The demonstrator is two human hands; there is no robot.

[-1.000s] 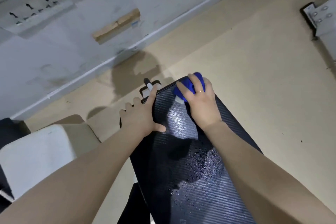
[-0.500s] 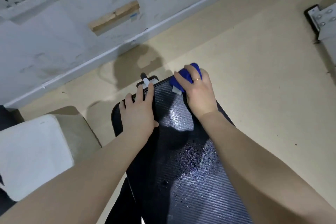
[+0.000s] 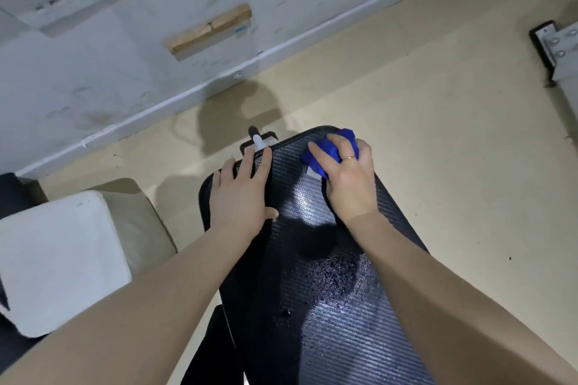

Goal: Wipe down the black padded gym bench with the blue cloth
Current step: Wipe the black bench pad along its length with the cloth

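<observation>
The black padded gym bench (image 3: 300,306) runs from the bottom of the view up to the centre, its ribbed surface shiny and dotted with droplets in the middle. My right hand (image 3: 348,184) presses the bunched blue cloth (image 3: 327,151) onto the bench's far right corner, with a ring on one finger. My left hand (image 3: 242,194) lies flat with fingers spread on the far left part of the pad, holding nothing. Most of the cloth is hidden under my right hand.
A black and white frame part (image 3: 258,142) sticks out past the bench's far end. A white cushioned block (image 3: 59,259) stands at the left. Grey metal equipment (image 3: 560,47) is at the right edge. A white wall (image 3: 156,40) with a wooden strip (image 3: 208,31) lies beyond the beige floor.
My right hand has shifted the cloth a little to the right along the bench's far edge. My left hand has slid further onto the pad.
</observation>
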